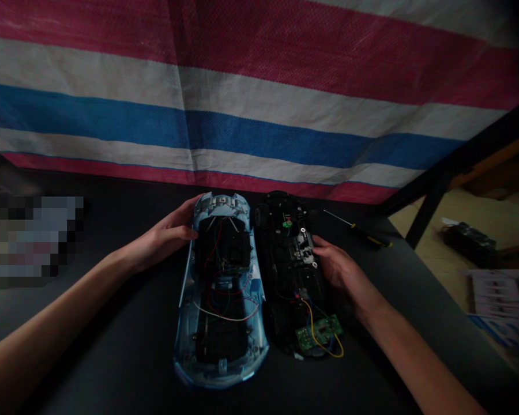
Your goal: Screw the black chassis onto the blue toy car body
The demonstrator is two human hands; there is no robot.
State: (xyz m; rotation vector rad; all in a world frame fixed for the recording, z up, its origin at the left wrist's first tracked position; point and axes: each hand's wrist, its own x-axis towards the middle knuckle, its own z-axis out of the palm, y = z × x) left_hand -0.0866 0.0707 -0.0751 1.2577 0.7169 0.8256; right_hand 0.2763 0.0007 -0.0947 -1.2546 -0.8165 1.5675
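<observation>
A light blue toy car body shell [256, 288] lies upside down on the dark table, its black inside and thin wires showing. My left hand [166, 235] grips its left edge near the far end, thumb on the rim and other fingers partly hidden. Close beside it on the right is a black car chassis [279, 259] with a green circuit board [318, 333] and a yellow wire loop at its near end. My right hand [338, 265] holds the chassis by its right side, fingertips near a grey metal part.
A screwdriver [367, 235] lies right of the chassis on the black table [147, 357]. Behind hangs a striped red, white and blue sheet [259, 135]. A blurred-out item [34, 239] is at the left. Beyond the right edge, a black object [469, 243] sits lower down.
</observation>
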